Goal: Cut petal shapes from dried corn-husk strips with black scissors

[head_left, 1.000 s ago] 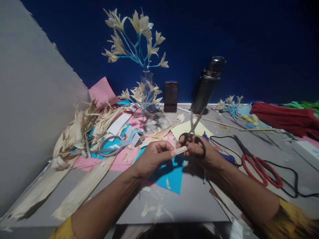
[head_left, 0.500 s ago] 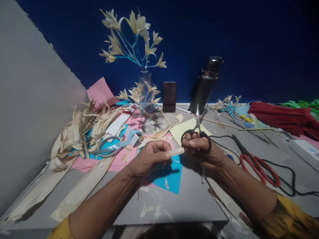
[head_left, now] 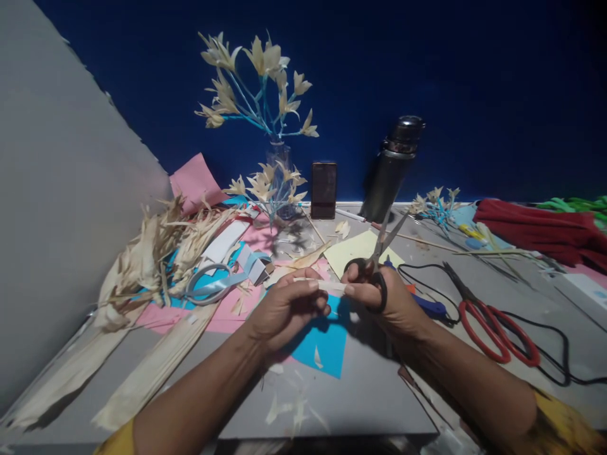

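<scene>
Between both hands a narrow pale strip [head_left: 332, 287] is stretched over the blue paper [head_left: 322, 347]. My left hand [head_left: 291, 306] pinches its left end between thumb and fingers. My right hand [head_left: 379, 294] has its thumb at the strip's right end and also holds black-handled scissors [head_left: 377, 253], whose blades are a little apart and point up and away. A yellow paper [head_left: 353, 249] lies just behind the scissors.
Dried husks [head_left: 147, 253] and a ribbon roll [head_left: 208, 284] are at the left. Behind stand a vase of flowers [head_left: 279, 158], a phone [head_left: 324, 189] and a leaning flask [head_left: 391, 170]. Red-handled scissors [head_left: 493, 328] and a blue glue gun [head_left: 429, 306] lie at the right.
My right hand has turned, tilting the scissors, whose blades have spread. Its thumb has come onto the strip, which now lies nearly level. The blue glue gun has come into view.
</scene>
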Demonstrator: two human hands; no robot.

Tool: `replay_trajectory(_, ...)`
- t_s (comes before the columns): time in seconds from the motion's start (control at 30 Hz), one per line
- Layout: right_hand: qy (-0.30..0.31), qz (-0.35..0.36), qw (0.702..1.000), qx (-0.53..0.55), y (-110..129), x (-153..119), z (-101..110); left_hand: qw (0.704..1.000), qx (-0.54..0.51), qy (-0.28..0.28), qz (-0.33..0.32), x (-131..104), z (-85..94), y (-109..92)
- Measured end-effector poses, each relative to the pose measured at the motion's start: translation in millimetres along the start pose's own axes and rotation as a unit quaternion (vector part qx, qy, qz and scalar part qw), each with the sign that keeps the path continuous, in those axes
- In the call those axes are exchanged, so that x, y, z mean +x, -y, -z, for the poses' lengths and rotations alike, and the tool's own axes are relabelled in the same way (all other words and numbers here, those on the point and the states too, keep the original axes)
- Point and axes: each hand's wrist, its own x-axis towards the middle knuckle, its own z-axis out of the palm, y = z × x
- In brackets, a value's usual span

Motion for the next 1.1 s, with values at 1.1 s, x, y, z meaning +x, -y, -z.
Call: replay_trajectory(1.1, 0.146, -0.088, 0.969, 0.181, -1.3, -0.6, -0.1, 0.999, 0.014, 0.043, 0.007, -4.0, -4.7, 11.4)
